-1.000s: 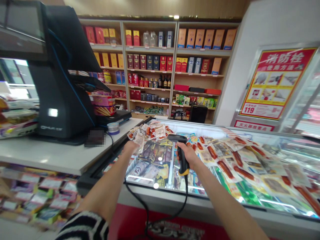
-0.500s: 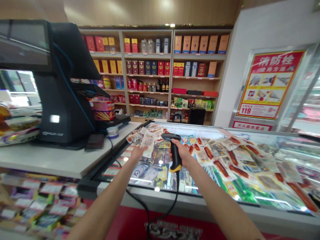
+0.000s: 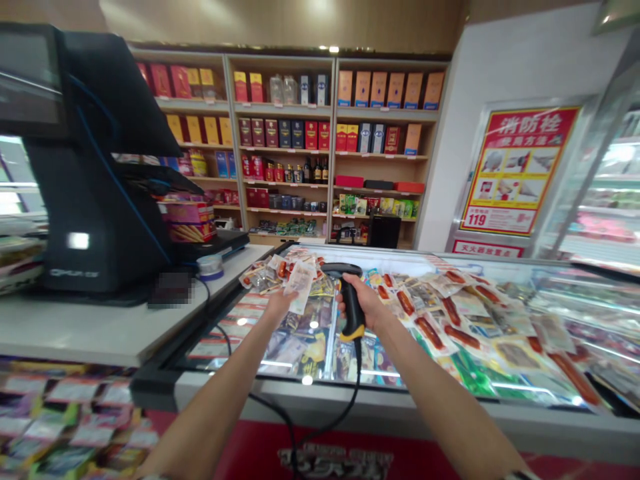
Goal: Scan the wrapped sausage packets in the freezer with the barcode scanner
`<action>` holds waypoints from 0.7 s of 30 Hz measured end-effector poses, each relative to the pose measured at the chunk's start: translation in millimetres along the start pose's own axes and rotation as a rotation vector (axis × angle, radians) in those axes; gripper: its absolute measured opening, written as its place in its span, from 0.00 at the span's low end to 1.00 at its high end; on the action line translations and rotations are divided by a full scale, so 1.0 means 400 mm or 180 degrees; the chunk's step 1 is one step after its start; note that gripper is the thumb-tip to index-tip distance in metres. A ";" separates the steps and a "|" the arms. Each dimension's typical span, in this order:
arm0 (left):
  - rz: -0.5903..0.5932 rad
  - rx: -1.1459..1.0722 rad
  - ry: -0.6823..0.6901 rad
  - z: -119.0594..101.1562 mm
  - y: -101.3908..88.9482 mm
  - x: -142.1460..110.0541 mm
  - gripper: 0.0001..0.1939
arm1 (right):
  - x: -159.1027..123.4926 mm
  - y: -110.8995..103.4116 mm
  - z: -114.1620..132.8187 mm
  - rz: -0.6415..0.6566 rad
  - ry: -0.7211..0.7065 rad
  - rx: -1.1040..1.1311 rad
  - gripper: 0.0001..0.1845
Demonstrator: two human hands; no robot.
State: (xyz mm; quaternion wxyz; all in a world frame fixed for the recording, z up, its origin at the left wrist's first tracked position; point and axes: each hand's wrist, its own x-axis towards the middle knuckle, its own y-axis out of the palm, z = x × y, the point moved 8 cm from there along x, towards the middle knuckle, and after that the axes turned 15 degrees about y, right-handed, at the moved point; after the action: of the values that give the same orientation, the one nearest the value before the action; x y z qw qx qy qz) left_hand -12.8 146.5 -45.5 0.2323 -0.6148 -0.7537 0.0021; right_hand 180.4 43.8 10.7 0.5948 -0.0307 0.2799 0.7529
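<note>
My right hand (image 3: 364,301) is wrapped round the grip of a black and yellow barcode scanner (image 3: 351,308), its head facing left and its cable hanging down in front of the freezer. My left hand (image 3: 281,305) pinches the near end of a flat, clear vacuum-sealed food packet (image 3: 301,283) with pale contents, tilted up to the left of the scanner. Scanner and packet are apart. Behind the packet, a small heap of sealed food packets (image 3: 263,277) lies on the glass. To the right of my right hand many sausage packets (image 3: 429,331) are spread out.
A glass-topped chest freezer (image 3: 220,381) spans the front. On the left, a white counter (image 3: 107,330) carries a black checkout terminal (image 3: 100,220) and a roll of tape (image 3: 211,267). Shelves of boxed goods (image 3: 285,133) stand behind. The scanner's black cable (image 3: 356,393) loops below my hands.
The view has turned slightly right, so the surroundings sit further left. The packet is tilted a little differently in my left hand; my right hand still grips the scanner.
</note>
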 end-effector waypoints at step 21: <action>0.0463 -0.0128 -0.0030 -0.029 0.125 -0.015 0.12 | -0.022 -0.142 0.094 -0.0881 -0.0746 -0.0068 0.14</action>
State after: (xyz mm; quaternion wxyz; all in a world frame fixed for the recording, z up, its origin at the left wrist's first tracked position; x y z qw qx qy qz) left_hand 38.3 149.9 -51.8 0.2156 -0.6724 -0.7080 0.0067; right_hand 245.7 61.2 23.8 0.7210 0.0127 0.1937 0.6652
